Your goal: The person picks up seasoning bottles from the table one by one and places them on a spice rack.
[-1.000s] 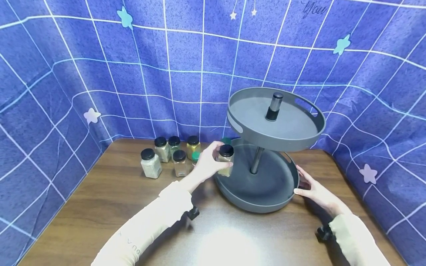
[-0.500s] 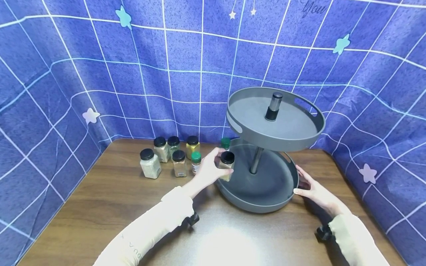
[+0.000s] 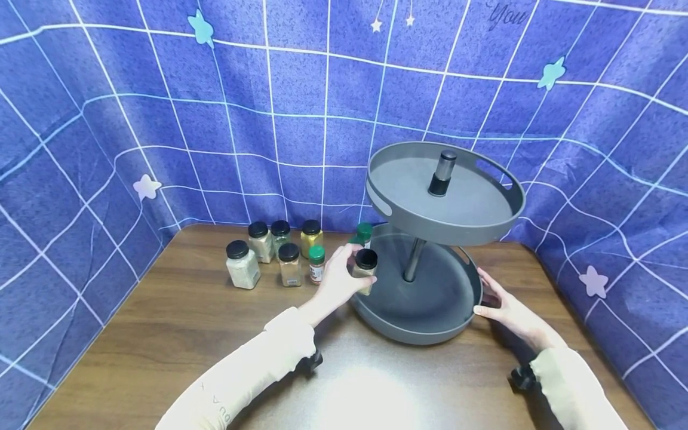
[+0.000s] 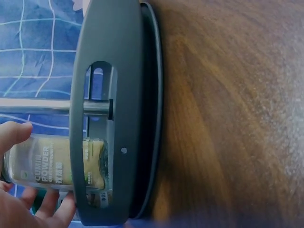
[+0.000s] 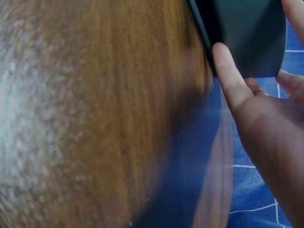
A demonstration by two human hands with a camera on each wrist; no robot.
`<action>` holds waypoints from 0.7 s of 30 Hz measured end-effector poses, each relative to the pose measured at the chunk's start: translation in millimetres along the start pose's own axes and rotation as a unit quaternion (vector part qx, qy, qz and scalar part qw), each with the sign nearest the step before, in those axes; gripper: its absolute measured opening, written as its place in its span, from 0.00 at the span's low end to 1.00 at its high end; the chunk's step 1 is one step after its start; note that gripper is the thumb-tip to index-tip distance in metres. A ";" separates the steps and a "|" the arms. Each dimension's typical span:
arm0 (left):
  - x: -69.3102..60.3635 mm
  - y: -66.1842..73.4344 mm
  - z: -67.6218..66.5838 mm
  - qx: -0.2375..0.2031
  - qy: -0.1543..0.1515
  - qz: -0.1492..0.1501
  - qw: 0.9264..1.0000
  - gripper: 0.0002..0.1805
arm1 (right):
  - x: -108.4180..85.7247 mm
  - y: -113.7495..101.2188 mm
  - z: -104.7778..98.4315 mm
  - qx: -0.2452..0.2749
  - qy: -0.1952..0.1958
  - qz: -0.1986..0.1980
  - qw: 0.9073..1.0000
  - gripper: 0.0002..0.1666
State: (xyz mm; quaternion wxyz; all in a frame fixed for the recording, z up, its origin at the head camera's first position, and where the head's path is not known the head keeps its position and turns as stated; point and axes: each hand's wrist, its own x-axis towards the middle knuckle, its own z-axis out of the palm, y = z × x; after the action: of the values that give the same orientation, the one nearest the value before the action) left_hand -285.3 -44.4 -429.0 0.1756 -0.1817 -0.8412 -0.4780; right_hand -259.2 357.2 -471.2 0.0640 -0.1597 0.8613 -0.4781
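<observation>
My left hand (image 3: 337, 278) grips a black-lidded jar (image 3: 364, 280) at the left side of the grey lower tray (image 3: 424, 337), below the upper tray (image 3: 446, 224). In the left wrist view, the fingers and thumb of my left hand (image 4: 16, 209) are round the jar labelled cumin powder (image 4: 47, 161); its bottom end shows through the slot in the tray wall (image 4: 127, 95). Whether it touches the tray floor, I cannot tell. My right hand (image 3: 510, 313) touches the lower tray's right side; the right wrist view shows my right hand (image 5: 270, 123) with extended fingers against the wall (image 5: 251, 38).
Left of my left hand stand several jars, among them a white one (image 3: 244, 270), a yellow one (image 3: 311, 242) and a green-lidded one (image 3: 316, 272). Another green-lidded jar (image 3: 364, 230) is behind my left hand. A blue curtain (image 3: 295, 137) hangs behind the wooden table (image 3: 177, 334).
My left hand has lowered the held jar slightly, towards the tray and the table's front. The green-lidded jars beside and behind it show more fully. My right hand has hardly moved.
</observation>
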 end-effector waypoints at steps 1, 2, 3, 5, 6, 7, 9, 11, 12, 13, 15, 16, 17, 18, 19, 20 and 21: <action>-0.4 0.0 0.5 0.003 0.001 0.001 1.000 0.33 | -0.2 0.1 0.0 0.001 0.000 0.000 1.000 0.51; -0.8 0.0 0.9 0.005 0.001 0.001 1.000 0.33 | -0.2 0.0 0.1 0.002 0.000 0.000 1.000 0.51; -1.2 0.1 1.3 0.005 0.002 0.003 1.000 0.33 | -0.3 0.0 0.3 0.003 0.001 0.001 1.000 0.51; -1.9 0.1 1.8 0.007 0.002 0.004 1.000 0.33 | -0.4 0.3 0.7 0.002 0.001 0.000 1.000 0.51; -2.2 0.0 2.0 0.007 0.002 0.004 1.000 0.33 | -0.3 0.6 1.0 0.001 0.001 -0.003 1.000 0.51; -2.6 -0.4 2.1 0.007 0.001 0.003 1.000 0.33 | -0.4 0.7 1.4 0.000 0.000 -0.004 1.000 0.50; -3.4 -1.9 2.8 0.009 0.001 0.002 1.000 0.32 | -0.5 0.7 2.2 0.000 0.001 -0.007 1.000 0.50; -4.1 -3.7 3.4 0.009 -0.001 0.000 1.000 0.32 | -0.7 0.6 2.8 0.000 0.001 -0.010 1.000 0.50; -4.4 -4.6 3.8 0.010 -0.001 0.000 1.000 0.32 | -0.9 0.2 3.0 0.001 0.002 -0.010 1.000 0.50; -4.5 -5.5 4.1 0.010 -0.002 -0.002 1.000 0.32 | -1.1 -0.3 3.1 0.003 0.002 -0.010 1.000 0.50; -4.6 -7.0 4.6 0.010 -0.004 -0.004 1.000 0.32 | -1.2 -0.6 3.0 0.006 0.003 -0.012 1.000 0.50; -4.6 -7.4 4.6 0.009 -0.004 -0.006 1.000 0.32 | -1.2 -0.6 2.9 0.007 0.003 -0.015 1.000 0.50; -4.5 -7.8 4.7 0.009 -0.005 -0.009 1.000 0.32 | -1.2 -0.9 2.9 0.008 0.001 -0.017 1.000 0.50; -4.4 -8.0 4.7 0.009 -0.005 -0.011 1.000 0.32 | -1.2 -1.2 2.9 0.011 0.000 -0.018 1.000 0.50; -4.2 -8.0 4.7 0.007 -0.005 -0.013 1.000 0.32 | -1.1 -1.2 2.8 0.013 -0.001 -0.021 1.000 0.50; -4.1 -8.2 4.9 0.007 -0.004 -0.014 1.000 0.32 | -1.0 -1.3 2.8 0.015 -0.001 -0.021 1.000 0.50; -4.1 -8.0 4.9 0.008 -0.004 -0.015 1.000 0.32 | -0.8 -1.4 2.9 0.015 -0.002 -0.022 1.000 0.50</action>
State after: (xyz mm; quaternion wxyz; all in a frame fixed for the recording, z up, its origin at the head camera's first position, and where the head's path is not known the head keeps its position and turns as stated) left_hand -286.2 -44.5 -439.2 0.1664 -0.1694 -0.8481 -0.4736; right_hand -257.3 354.4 -471.6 0.0574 -0.1783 0.8501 -0.4921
